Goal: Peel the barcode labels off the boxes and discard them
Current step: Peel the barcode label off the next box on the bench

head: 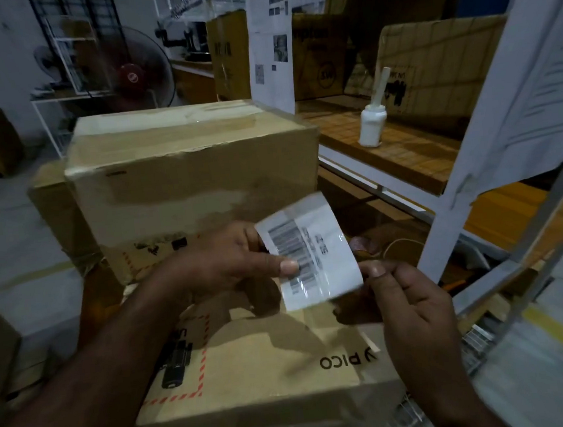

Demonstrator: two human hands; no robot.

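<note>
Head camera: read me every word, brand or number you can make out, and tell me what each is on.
"PICO", upside down beside a logo: on the near box.
Label, pinched by the left hand and the right hand: barcode and print, too blurred to read.
Papers on the rack post: too small to read.
Shelf boxes: dark print, too blurred to read.

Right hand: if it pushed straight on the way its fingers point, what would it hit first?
The right hand pinches the barcode label; straight on, up-left, it would probably meet the left hand gripping the other edge. Depth is uncertain.
</note>
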